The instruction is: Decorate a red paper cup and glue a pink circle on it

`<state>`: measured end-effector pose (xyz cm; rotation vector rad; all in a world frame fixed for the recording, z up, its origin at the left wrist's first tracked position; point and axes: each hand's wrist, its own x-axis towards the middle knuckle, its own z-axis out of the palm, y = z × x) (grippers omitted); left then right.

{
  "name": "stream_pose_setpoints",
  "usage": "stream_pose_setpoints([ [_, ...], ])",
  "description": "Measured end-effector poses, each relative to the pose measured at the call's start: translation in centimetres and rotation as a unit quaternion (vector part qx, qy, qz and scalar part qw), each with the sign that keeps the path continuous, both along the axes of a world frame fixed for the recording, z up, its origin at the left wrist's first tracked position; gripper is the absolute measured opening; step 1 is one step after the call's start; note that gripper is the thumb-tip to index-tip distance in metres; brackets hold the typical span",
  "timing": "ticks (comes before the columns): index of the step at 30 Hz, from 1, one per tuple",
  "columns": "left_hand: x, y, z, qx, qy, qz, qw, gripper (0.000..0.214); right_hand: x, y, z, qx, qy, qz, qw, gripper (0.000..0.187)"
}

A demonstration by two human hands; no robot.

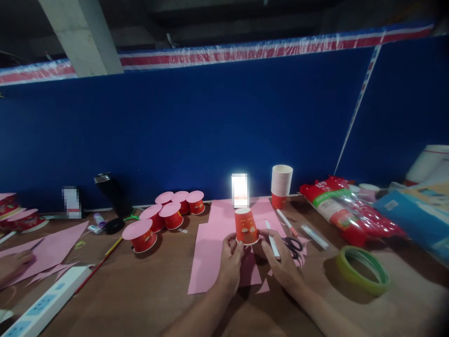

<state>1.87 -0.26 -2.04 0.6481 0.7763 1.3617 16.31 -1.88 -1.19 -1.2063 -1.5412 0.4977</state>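
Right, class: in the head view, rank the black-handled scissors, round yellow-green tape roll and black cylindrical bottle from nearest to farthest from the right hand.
1. Scissors, beside the right hand.
2. Tape roll, farther right.
3. Bottle, far left.

Bright red-orange on centre cup (pixel 245 223), pale patches, yellow flecks; paper sheets (pixel 206 262) all pink here; pink again, discs (pixel 137 229) over red cups (pixel 144 243); cup stack (pixel 281 181) white above, red below; tape roll (pixel 380 287) yellow-green; scissors (pixel 294 248) black-handled; wall (pixel 217 121) deep blue, its top trim (pixel 238 54) striped red, white, blue!
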Motion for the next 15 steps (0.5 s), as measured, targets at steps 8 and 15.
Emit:
stream_pose_setpoints([
  [8,-0.13,0.74,-0.07,-0.065,-0.095,-0.007,0.993,0.046,-0.09,-0.05,-0.11,-0.002,0.0,-0.003,1.0,0.024],
  [15,-0.56,0.69,0.25,-0.082,-0.138,-0.028,0.987,0.037,-0.12,0.11,-0.15,-0.014,0.001,-0.004,1.0,0.022],
])
